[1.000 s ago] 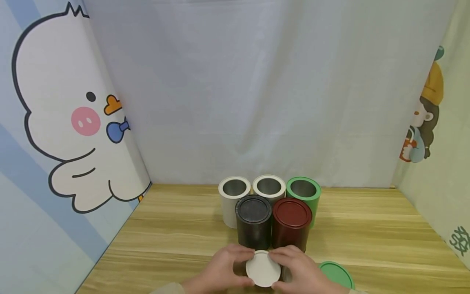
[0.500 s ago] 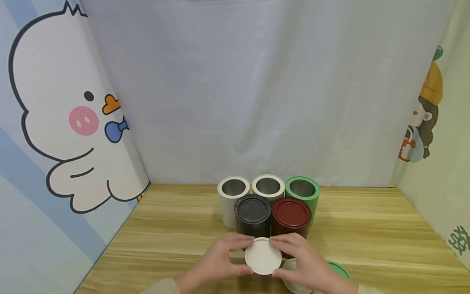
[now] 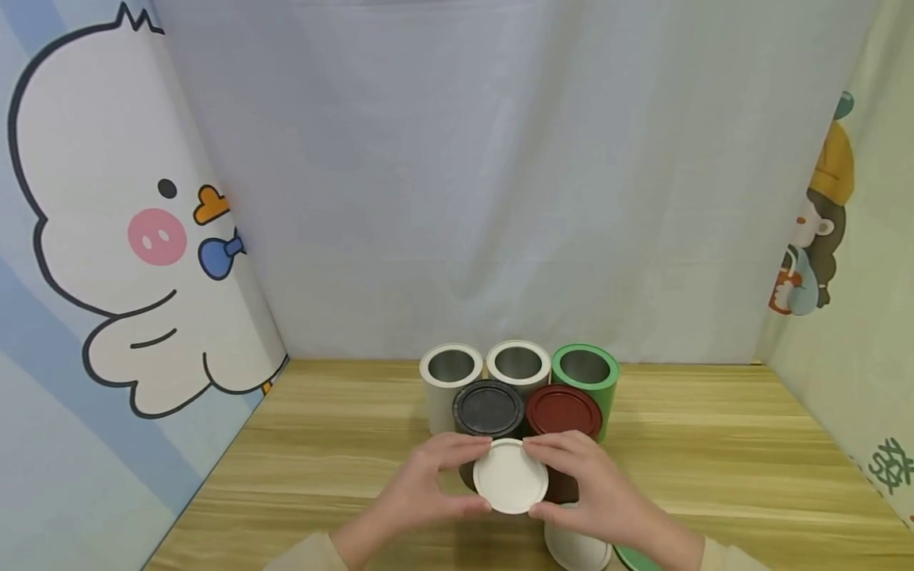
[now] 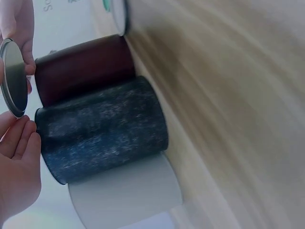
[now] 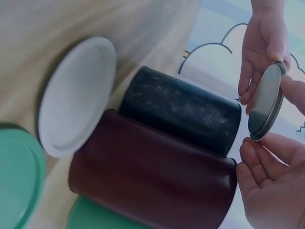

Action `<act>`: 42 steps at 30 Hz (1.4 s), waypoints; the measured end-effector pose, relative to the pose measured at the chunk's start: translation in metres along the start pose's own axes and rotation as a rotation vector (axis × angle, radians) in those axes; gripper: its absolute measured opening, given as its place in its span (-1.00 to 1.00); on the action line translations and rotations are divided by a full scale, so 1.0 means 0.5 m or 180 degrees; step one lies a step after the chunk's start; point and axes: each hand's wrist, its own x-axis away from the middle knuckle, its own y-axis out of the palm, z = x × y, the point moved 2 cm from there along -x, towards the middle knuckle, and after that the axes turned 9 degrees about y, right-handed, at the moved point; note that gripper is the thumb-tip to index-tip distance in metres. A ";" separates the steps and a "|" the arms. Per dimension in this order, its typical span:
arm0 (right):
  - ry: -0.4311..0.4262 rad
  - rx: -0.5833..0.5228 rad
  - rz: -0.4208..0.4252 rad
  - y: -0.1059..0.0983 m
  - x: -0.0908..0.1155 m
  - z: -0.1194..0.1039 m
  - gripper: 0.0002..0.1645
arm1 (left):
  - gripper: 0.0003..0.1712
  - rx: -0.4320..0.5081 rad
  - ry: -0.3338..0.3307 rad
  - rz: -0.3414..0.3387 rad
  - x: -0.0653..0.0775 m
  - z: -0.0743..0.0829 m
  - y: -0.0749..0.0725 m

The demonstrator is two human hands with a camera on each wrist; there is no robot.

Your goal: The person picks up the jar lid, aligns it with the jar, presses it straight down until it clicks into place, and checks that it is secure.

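Both hands hold a round white lid (image 3: 510,476) between them, its metallic underside (image 5: 267,98) showing in the wrist views. My left hand (image 3: 421,484) pinches the left edge with thumb and fingers; my right hand (image 3: 596,488) does the same on the right. The lid is raised off the table, at about the height of the can tops, on the near side of a black can (image 3: 489,408) and a dark red can (image 3: 564,412). Both of those cans have their tops covered. In the left wrist view, the black can (image 4: 102,129) stands close by my left fingers.
Behind the front pair stand two uncovered white cans (image 3: 450,396) and an uncovered green can (image 3: 607,396). Another white lid (image 3: 578,547) lies on the wooden table (image 3: 321,444) below my right hand, with a green lid (image 3: 638,559) beside it. A grey curtain (image 3: 457,174) hangs behind.
Both hands have carried the white lid up and forward toward the black and dark red cans. More of the white lid on the table now shows beneath the right hand.
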 end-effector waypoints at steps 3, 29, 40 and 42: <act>-0.0057 0.0013 0.0051 -0.008 -0.010 0.000 -0.24 | -0.25 -0.0026 0.0075 0.0063 -0.011 0.002 -0.007; 0.0587 0.0003 -0.0252 0.010 -0.125 0.024 -0.31 | -0.27 -0.0244 -0.0528 0.0434 -0.051 -0.041 -0.074; 0.0796 0.0061 -0.0392 0.025 -0.188 0.035 -0.31 | -0.27 -0.0344 -0.0750 0.0612 -0.073 -0.074 -0.101; 0.0836 0.0050 -0.0444 0.025 -0.200 0.038 -0.30 | -0.27 -0.0337 -0.0816 0.0629 -0.078 -0.080 -0.107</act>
